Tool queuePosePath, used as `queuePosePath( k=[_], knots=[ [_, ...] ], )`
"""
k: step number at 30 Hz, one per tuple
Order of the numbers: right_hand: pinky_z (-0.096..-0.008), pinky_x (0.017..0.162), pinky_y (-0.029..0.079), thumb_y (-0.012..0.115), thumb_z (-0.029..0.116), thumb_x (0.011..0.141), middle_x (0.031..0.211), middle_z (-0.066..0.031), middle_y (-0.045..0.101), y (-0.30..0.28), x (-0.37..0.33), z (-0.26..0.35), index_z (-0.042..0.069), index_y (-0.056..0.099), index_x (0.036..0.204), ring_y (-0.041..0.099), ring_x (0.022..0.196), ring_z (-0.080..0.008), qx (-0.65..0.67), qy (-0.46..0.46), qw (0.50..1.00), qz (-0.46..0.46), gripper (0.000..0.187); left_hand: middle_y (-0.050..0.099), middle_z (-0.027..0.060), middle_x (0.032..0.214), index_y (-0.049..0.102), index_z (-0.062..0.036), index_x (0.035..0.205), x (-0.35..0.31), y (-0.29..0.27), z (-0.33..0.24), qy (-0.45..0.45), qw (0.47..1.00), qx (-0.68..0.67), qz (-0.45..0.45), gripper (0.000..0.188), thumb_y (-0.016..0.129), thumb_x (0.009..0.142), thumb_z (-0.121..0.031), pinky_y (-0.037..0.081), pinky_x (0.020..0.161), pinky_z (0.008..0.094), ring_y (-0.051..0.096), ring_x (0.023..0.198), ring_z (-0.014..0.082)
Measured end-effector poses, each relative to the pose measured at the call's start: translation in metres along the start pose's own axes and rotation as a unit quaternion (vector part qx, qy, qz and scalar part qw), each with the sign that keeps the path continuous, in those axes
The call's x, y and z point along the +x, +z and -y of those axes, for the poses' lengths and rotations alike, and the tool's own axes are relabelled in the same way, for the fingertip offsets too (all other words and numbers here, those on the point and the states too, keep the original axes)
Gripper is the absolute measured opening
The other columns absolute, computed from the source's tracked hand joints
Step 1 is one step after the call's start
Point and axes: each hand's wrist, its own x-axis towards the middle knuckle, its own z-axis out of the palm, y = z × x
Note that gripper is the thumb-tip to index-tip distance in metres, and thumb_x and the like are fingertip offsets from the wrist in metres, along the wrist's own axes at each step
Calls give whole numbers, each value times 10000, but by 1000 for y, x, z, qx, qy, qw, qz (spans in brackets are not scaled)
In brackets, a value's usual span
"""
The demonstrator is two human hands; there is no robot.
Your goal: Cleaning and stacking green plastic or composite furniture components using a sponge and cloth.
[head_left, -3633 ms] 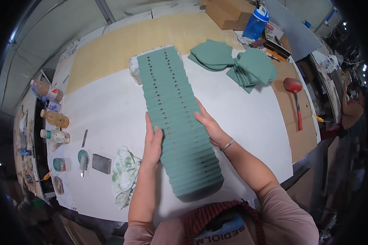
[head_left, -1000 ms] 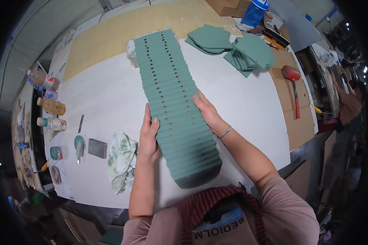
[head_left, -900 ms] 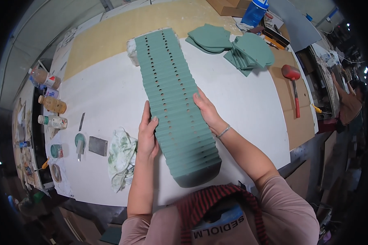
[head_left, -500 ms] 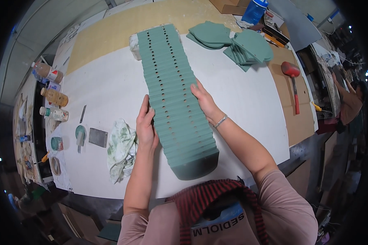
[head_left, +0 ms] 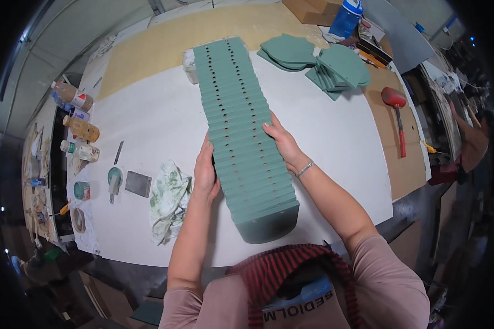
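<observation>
A long row of overlapping green panels [head_left: 241, 164] runs away from me across the white table, with two lines of small holes along its top. Its near end shows a curved, darker green face. My left hand [head_left: 205, 172] presses against the left side of the row, fingers partly hidden by the panels. Against the right side lies my right hand [head_left: 284, 143], its thumb on the top edge. Between them the hands clasp the row. The far end lies beside a whitish wrapped block [head_left: 189, 67].
A stained cloth [head_left: 170, 200], a grey flat plate [head_left: 138, 183] and a blade [head_left: 118, 152] lie at left, near several bottles [head_left: 81, 129]. Stacked green panels [head_left: 340, 68], a blue jug [head_left: 346, 19] and a red mallet [head_left: 394, 97] are at right. A person [head_left: 474, 137] is far right.
The whole view has shifted slightly, so things appear a little further right. My right hand sits slightly nearer to me along the row; both hands stay against its sides.
</observation>
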Motion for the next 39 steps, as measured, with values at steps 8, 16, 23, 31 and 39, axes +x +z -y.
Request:
queuePosePath(
  k=[8,16,23,31,39],
  knots=[
    [-379,1221,188,425,453,1054,1657,-175,158,-29,-54,-29,32,47,1606,174,1523,-267,-14,34,999,-15,790,391,126,1545,276,-36,1567,-37,-23,19,-76,994,-14,-81,606,317,1104,-425,331,1161,340,383,1407,211],
    [-356,1231,131,414,430,1068,1661,-193,125,-6,-85,-40,-33,20,1588,121,1536,-276,-70,-32,997,32,800,358,137,1564,144,-95,1611,-59,7,19,-23,996,91,-6,696,404,1076,-457,316,1159,382,355,1413,255],
    [-354,1227,161,438,418,1063,1636,-226,203,-10,-58,-25,-57,132,1575,186,1525,-286,-168,-58,983,-41,763,531,126,1408,359,12,1507,-38,19,-10,0,987,152,-55,540,447,1084,-313,417,1064,324,516,1251,189],
    [-353,1162,303,416,322,1058,1541,-158,417,13,-16,6,-34,288,1545,404,1398,-239,43,23,998,-28,617,600,143,1330,474,34,1431,-8,21,-12,-50,978,170,-108,442,414,1064,-205,457,1021,342,579,1167,201],
    [-351,1178,290,360,295,1071,1590,-143,337,-13,0,-25,19,248,1574,340,1442,-236,65,4,998,-14,585,564,140,1374,396,15,1495,-10,24,-20,-39,993,92,-58,477,389,1059,-179,460,1030,354,564,1202,214]
  ],
)
